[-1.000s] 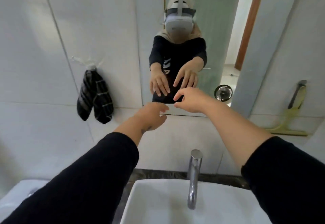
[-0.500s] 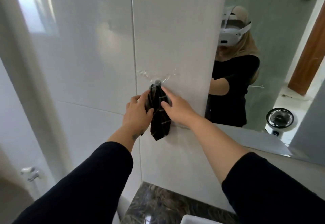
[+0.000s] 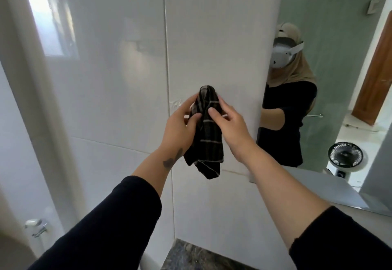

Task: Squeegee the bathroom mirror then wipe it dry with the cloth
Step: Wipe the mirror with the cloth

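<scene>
- The fingers (image 3: 196,117) of the left hand (image 3: 180,127) are curling round the left side of the cloth (image 3: 209,134), the thumb pressing into its upper fold, so this hand is gripping it.
- The fingers (image 3: 212,111) of the right hand (image 3: 230,127) are lying against the right side of the cloth; the thumb is resting on its front and the other fingers are reaching behind the top, pinching it lightly.
- The cloth, dark with thin pale stripes, is being held bunched between both hands in front of the white tiled wall (image 3: 116,79), its lower end hanging loose below the palms.
- Both forearms are stretching forward, bare to mid-arm, with black sleeves (image 3: 110,227) covering the rest; a dark mark is showing on the left wrist.
- The mirror (image 3: 343,36) is standing to the right of the hands, well apart from the cloth, reflecting the person in a headset and a small round fan (image 3: 344,156).
- A strip of dark stone counter (image 3: 191,257) is showing at the bottom edge, below the arms.
- Whether the cloth is touching the wall cannot be told.
</scene>
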`<state>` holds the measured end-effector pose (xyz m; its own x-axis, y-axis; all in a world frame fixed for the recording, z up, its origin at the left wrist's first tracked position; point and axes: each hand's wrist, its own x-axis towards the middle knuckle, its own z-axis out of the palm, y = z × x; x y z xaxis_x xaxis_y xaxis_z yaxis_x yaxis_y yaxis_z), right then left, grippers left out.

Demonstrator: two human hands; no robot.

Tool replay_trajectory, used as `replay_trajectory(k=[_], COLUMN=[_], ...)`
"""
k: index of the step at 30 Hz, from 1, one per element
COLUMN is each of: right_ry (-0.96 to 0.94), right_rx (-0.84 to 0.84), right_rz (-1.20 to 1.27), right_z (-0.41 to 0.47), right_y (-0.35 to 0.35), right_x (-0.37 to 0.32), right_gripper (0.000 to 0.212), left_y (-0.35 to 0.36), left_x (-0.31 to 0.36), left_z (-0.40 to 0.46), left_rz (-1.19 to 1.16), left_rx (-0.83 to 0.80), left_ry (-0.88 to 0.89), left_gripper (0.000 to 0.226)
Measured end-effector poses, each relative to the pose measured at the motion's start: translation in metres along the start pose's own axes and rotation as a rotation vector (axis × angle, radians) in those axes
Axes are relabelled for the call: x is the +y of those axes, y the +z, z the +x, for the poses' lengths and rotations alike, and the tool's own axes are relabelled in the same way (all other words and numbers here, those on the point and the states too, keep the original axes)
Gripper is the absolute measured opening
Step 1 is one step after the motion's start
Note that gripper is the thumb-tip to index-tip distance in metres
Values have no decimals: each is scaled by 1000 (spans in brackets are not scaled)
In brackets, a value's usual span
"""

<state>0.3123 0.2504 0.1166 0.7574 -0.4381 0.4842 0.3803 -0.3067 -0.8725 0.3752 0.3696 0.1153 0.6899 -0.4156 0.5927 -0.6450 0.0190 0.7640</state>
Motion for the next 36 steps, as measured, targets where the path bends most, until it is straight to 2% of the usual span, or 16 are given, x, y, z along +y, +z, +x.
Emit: replay_trajectory(k=[5,9,13,15,18,22,25,28,32,34,36], right_ry=[-23,-55,-44,-118,-296,-489,-663,-752,-654,-731,-801], right_rx=[-42,64,202,362,626,803,900,902,789,794,784], right_rz=[279,365,398,248,-78,-404,-693,-1013,-1581,-1719,-1758], right_z=[-10,-13,-4,4,26,65,96,122,147,150,152], right_y=[-30,-60,-94,-109,-122,-115,-106,-100,-107,-117,-126], right_x=[-49,-85,-121,-148,-197,-248,-265,-272,-245,-232,-229], right_gripper=[42,37,43,50,48,51,52,54,65,66,62], left_y=[13,24,38,47,62,82,90,96,109,117,124], left_x=[63,103,137,144,148,152,155,159,160,158,156], left_z=[14,26,38,45,53,60,76,93,110,115,116], left_rz=[97,236,174,159,239,315,367,400,412,450,466], left_rx=[-93,-133,-135,-92,-80,-94,-47,42,107,111,148], left_ry=[159,258,235,225,227,292,351,415,428,416,403], left_gripper=[51,48,42,42,47,53,59,63,67,69,73])
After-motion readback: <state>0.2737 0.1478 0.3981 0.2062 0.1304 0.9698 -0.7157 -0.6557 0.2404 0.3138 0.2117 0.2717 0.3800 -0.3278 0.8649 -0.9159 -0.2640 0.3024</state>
